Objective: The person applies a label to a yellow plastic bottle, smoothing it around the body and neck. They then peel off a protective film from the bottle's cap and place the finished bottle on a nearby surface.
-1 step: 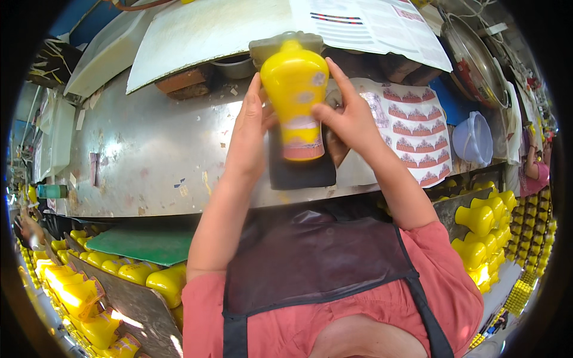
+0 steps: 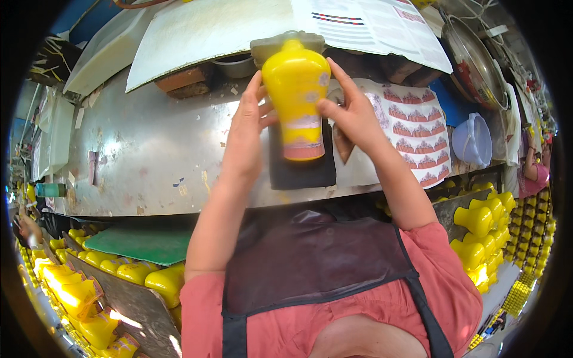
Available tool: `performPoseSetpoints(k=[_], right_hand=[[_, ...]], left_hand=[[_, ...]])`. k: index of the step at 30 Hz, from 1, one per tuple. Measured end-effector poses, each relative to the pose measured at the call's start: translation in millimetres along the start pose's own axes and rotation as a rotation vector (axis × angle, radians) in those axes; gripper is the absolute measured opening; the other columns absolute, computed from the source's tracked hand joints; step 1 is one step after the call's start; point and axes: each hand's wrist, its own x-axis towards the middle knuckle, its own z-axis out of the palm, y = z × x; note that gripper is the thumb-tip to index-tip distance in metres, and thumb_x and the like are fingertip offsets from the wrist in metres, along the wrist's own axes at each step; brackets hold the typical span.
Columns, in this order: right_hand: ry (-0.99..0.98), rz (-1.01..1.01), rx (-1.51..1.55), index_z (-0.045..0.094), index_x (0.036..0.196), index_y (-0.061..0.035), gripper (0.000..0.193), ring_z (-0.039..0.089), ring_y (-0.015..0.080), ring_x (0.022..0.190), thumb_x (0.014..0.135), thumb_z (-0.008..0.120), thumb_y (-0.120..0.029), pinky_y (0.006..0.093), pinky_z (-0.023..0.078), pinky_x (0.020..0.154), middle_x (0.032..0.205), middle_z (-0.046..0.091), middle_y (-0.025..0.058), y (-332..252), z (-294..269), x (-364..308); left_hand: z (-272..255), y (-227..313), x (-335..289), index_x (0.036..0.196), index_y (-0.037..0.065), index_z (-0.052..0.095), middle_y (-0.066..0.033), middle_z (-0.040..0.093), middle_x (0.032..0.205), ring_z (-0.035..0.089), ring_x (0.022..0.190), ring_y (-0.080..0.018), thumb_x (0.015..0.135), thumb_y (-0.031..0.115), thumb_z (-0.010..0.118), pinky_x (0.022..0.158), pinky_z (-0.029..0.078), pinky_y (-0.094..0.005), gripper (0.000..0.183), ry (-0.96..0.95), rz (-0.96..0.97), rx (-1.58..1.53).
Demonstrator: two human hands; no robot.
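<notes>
A glossy yellow vase [image 2: 295, 83] lies at the middle of the bench, its narrow end toward me. Pale flower decals, a pale band and a pink patterned border show on it. Beneath the vase is a dark pad [image 2: 301, 177], with a grey block [image 2: 258, 49] at its far end. My left hand [image 2: 246, 128] holds the vase's left side, fingers somewhat apart. On the other side, my right hand [image 2: 355, 116] grips the vase, thumb pressed on its front. A brown pointed piece [image 2: 343, 148] shows under my right palm; how it is held is hidden.
A printed decal sheet [image 2: 421, 134] lies to the right, with a lavender bucket [image 2: 471, 140] beyond it. White board [image 2: 209, 36] and paper cover the back. Yellow vases [image 2: 477, 221] stand at lower right and lower left [image 2: 77, 298], near a green board [image 2: 140, 241].
The vase has turned slightly, its flower decals shifting to the right. Both hands stay at its sides and have moved only a little.
</notes>
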Motion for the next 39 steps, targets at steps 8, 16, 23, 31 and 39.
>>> performPoseSetpoints(k=[8, 16, 23, 31, 39], right_hand=[[-0.005, -0.139, -0.126, 0.028, 0.163, -0.0090, 0.087, 0.059, 0.0099, 0.062, 0.089, 0.071, -0.021, 0.0244, 0.048, 0.058, 0.095, 0.069, 0.0101, 7.8, 10.4, 3.5], [-0.150, 0.011, 0.233, 0.026, 0.164, -0.0085, 0.089, 0.051, 0.0036, 0.050, 0.087, 0.069, -0.015, 0.0193, 0.041, 0.045, 0.094, 0.066, 0.0071, 30.1, 3.6, 15.3], [-0.138, 0.132, 0.180, 0.034, 0.160, -0.0064, 0.075, 0.047, 0.0052, 0.046, 0.094, 0.068, -0.022, 0.0196, 0.038, 0.044, 0.076, 0.059, -0.0005, 12.7, -6.7, 10.8], [0.346, 0.094, 0.514, 0.061, 0.119, -0.0025, 0.021, 0.057, 0.0077, 0.087, 0.105, 0.058, -0.017, 0.0222, 0.047, 0.077, 0.096, 0.061, 0.0029, 16.5, -29.5, 18.5], [0.302, -0.699, -0.451, 0.060, 0.105, -0.0051, 0.033, 0.067, 0.0231, 0.091, 0.080, 0.078, 0.008, 0.0311, 0.054, 0.080, 0.107, 0.068, 0.0126, 12.1, 20.8, -42.8]], left_hand=[[-5.8, 9.2, 16.2, 0.158, 0.009, 0.038, -0.0108, 0.054, 0.144, 0.051, 0.125, -0.0208, 0.112, 0.054, 0.024, 0.105, 0.043, -0.0364, 0.066, -0.061, -0.024, -0.038], [-23.3, 19.4, 23.4, 0.151, 0.013, 0.052, -0.0044, 0.056, 0.131, 0.051, 0.116, -0.0163, 0.112, 0.053, 0.029, 0.104, 0.043, -0.0350, 0.060, -0.127, -0.060, -0.051], [-15.0, 10.9, 29.3, 0.151, 0.014, 0.052, -0.0050, 0.055, 0.132, 0.048, 0.125, -0.0189, 0.114, 0.046, 0.030, 0.109, 0.040, -0.0360, 0.054, -0.075, -0.046, -0.066], [-5.9, 9.7, 35.5, 0.156, 0.015, 0.043, -0.0068, 0.057, 0.134, 0.050, 0.126, -0.0177, 0.105, 0.027, 0.058, 0.108, 0.039, -0.0347, 0.055, -0.103, -0.089, -0.039], [-3.1, 9.6, 34.4, 0.155, 0.014, 0.045, -0.0065, 0.059, 0.131, 0.054, 0.120, -0.0176, 0.100, 0.018, 0.066, 0.104, 0.042, -0.0353, 0.059, -0.086, -0.099, -0.116]])
